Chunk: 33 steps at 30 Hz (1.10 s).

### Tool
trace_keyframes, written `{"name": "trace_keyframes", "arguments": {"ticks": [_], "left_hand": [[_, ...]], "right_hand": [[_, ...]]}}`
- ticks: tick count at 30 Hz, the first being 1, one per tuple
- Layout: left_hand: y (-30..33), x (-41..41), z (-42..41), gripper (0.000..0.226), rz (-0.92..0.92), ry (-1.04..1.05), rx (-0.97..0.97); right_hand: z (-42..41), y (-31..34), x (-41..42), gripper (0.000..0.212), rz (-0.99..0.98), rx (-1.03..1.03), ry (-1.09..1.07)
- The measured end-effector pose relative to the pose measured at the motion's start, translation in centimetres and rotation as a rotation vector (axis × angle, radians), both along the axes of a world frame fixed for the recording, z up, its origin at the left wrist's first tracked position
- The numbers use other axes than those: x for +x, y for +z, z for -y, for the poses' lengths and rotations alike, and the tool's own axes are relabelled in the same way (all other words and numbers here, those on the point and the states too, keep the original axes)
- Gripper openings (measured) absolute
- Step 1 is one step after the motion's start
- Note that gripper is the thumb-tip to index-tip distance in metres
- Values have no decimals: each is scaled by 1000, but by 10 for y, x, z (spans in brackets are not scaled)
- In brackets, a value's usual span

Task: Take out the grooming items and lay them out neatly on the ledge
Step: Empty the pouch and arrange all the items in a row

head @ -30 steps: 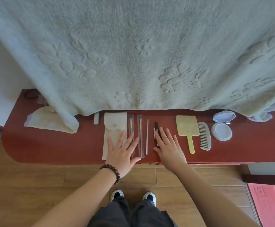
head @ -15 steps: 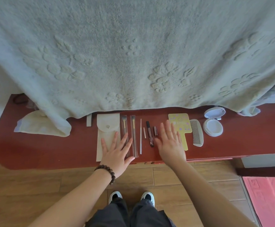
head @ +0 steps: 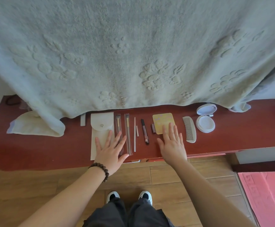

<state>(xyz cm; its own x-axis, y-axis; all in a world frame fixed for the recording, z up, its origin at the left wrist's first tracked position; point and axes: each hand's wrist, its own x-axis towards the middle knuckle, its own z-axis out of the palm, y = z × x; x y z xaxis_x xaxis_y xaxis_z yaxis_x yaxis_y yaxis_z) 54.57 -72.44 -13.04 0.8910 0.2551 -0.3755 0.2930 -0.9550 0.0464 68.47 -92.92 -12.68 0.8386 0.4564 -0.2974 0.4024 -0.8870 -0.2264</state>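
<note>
**Head view: grooming items set out in a row on the red ledge**

Head-camera footage is filled at the top by a pale embossed blanket (head: 133,54), under whose hem the red ledge (head: 35,149) is seen. The yellow hand mirror (head: 163,119) is taken as the landmark. To its left, a short dark cap (head: 153,128), a dark cosmetic pencil (head: 145,131), a small pink stick (head: 137,131), a thin long stick (head: 134,135), two sleeved makeup brushes (head: 127,133) and a cream snap pouch (head: 101,128) are laid side by side, with a small grey bar (head: 83,119) beyond the pouch. To the mirror's right, a pale comb (head: 190,129) and an opened round compact (head: 205,123) are placed. Far left of the mirror, a cream cloth bag (head: 28,124) is partly covered by the blanket.

The left hand (head: 109,153) is held flat and spread over the pouch and the nearer brush; nothing is grasped. The right hand (head: 172,145) is likewise spread flat, its fingertips (head: 172,126) laid over the mirror's lower part and its handle hidden; nothing is gripped.
</note>
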Motion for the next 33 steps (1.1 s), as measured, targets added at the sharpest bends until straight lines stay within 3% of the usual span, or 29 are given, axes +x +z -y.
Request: {"name": "trace_keyframes", "arguments": {"ticks": [5,8,17,25,33], "left_hand": [[-1,-1,1,75,-3,9,24],[0,-1,2,82,19,13,25],[4,-1,4,70,6,22,23],[3,-1,4,73,-39,17,60],[1,0,4,69,-43,27,37]], "right_hand": [[46,1,17,64,-13,-64,-153],[48,-4,16,65,-53,-72,-126],[44,-3,14,64,-54,-39,-39],[33,-4,-6,61,30,-74,69],[7,-8,-27,67,-1,-103,-13]]}}
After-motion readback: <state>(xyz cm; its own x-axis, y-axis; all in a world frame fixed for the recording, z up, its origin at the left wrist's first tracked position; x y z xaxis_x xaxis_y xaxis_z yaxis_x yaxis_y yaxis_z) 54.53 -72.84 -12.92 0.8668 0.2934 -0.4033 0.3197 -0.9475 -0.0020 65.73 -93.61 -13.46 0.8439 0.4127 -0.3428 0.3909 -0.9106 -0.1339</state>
